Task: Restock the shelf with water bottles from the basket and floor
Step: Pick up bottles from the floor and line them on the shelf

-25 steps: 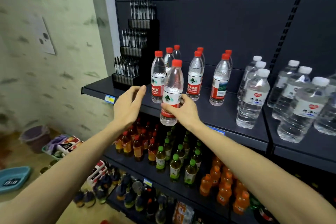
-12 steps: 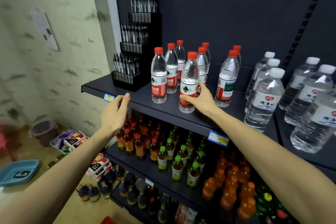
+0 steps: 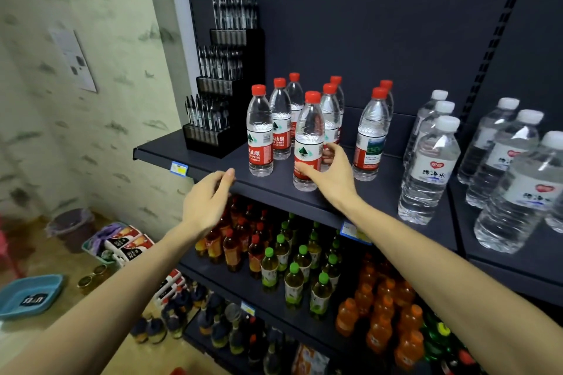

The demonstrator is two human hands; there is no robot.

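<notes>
Standing a red-capped water bottle (image 3: 308, 143) upright on the top shelf (image 3: 213, 161), a person's right hand (image 3: 332, 172) wraps thumb and fingers around its lower label, the base resting near the shelf's front edge. The bottle stands just in front of six other red-capped bottles (image 3: 281, 119), grouped in short rows, with a gap between it and the nearest one to its left. The left hand (image 3: 207, 201) hovers at the shelf lip with fingers loosely curled and holding nothing; whether the fingertips touch the edge cannot be told. From the head camera, the likely risk is a topple: the bottle sits close to the edge, and a careless release or a brush of the withdrawing wrist could tip it forward off the shelf or back into its neighbours, knocking several down. To the right stand larger white-capped water bottles (image 3: 426, 167), and to the left a black tiered rack (image 3: 222, 119) holds rows of pens. The lower shelves carry bottled drinks with red, green and orange caps. On the floor at left, a blue basket (image 3: 29, 295) appears to hold only a dark label or card, and a pale green tray (image 3: 100, 253) holds packaged goods beside a small purple bin (image 3: 71, 225); no loose water bottles are visible there.
</notes>
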